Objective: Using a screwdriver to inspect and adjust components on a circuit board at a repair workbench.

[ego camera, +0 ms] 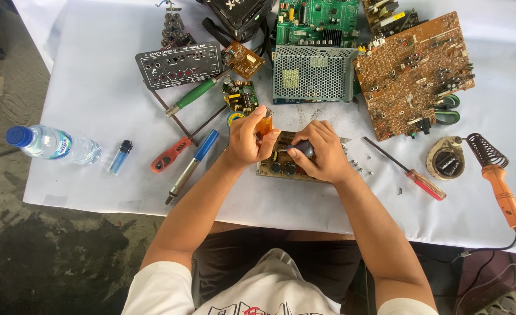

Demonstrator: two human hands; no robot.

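Head view showed a small brown circuit board (281, 166) lying on the white table sheet (94, 105), under both hands. The left hand (247, 142) gripped an orange-handled screwdriver (264, 124) upright; the right hand (322, 153) closed around a dark tool handle (303, 149). A red-handled screwdriver (410, 172) and soldering iron (500, 184) lay right of them

blue-white bottle label (61, 144) far left, on white table cover (94, 93)
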